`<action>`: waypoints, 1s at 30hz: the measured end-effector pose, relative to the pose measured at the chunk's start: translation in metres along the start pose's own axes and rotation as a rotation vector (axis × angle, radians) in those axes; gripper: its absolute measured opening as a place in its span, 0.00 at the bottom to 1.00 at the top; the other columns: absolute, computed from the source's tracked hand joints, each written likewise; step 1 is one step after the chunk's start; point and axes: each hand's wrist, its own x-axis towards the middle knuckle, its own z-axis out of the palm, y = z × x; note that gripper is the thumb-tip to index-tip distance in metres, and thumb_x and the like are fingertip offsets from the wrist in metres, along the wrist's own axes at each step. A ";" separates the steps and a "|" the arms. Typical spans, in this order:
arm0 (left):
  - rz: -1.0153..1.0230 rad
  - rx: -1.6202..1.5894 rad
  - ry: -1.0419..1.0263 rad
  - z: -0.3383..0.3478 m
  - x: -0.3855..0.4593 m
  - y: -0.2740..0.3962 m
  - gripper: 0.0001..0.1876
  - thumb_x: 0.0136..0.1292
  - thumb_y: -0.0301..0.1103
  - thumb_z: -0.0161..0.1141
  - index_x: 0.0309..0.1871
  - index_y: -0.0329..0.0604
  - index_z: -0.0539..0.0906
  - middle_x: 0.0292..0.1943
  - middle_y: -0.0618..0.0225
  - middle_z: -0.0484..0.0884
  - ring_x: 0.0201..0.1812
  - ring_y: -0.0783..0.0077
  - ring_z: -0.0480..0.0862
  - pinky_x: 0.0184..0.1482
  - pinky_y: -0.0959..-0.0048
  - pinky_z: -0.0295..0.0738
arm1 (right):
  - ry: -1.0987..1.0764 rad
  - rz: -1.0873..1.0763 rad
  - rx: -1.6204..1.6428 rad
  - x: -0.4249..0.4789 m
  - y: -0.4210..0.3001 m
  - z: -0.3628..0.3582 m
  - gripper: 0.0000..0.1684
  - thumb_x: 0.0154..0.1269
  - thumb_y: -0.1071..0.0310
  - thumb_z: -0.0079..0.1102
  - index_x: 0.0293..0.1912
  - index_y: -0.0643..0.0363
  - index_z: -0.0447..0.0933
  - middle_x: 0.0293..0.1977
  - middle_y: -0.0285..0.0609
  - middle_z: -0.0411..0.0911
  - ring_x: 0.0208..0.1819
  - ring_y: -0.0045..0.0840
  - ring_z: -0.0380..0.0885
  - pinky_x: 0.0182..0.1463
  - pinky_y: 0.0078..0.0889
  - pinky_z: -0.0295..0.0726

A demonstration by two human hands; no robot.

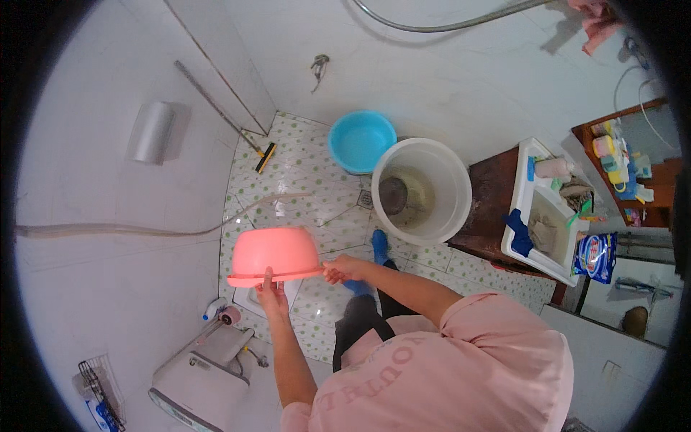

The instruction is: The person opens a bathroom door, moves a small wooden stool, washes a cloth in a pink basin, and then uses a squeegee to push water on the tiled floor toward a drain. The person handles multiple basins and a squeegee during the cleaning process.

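Note:
A pink plastic basin is held tilted above the tiled floor, its outer side and bottom showing and its inside turned out of sight. My left hand grips its rim from below, the thumb on the outer side. At the rim's right end, my right hand is closed on the edge. Under the basin, a white fixture in the floor is partly covered. Beyond my feet stands a large whitish plastic tub with some liquid and a dark round shape inside. Touching or close beside it is a blue basin.
A floor squeegee leans by the left wall, near a hose running onto the floor. Right of the tub, a white sink on a brown cabinet holds cloths. A blue packet stands there. A white appliance sits lower left.

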 end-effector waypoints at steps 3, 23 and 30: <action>0.054 0.276 -0.049 0.019 -0.007 -0.011 0.17 0.57 0.28 0.67 0.49 0.44 0.75 0.43 0.69 0.81 0.41 0.73 0.80 0.42 0.74 0.75 | 0.165 -0.068 -0.129 -0.017 0.001 -0.025 0.27 0.64 0.43 0.56 0.39 0.60 0.77 0.32 0.42 0.81 0.30 0.24 0.79 0.27 0.25 0.71; 0.778 1.756 -0.530 -0.009 -0.058 -0.063 0.24 0.54 0.28 0.65 0.55 0.35 0.72 0.50 0.48 0.78 0.55 0.47 0.76 0.57 0.54 0.69 | 0.503 -0.234 -0.021 0.003 -0.010 0.041 0.14 0.54 0.62 0.61 0.39 0.61 0.78 0.25 0.35 0.76 0.21 0.19 0.72 0.21 0.25 0.69; 0.878 1.435 -0.169 -0.022 -0.088 -0.038 0.13 0.61 0.27 0.60 0.49 0.35 0.78 0.49 0.53 0.79 0.54 0.52 0.76 0.58 0.58 0.69 | 0.496 -0.434 -0.026 -0.011 -0.021 0.034 0.14 0.57 0.66 0.58 0.43 0.62 0.76 0.28 0.36 0.77 0.25 0.21 0.74 0.26 0.26 0.71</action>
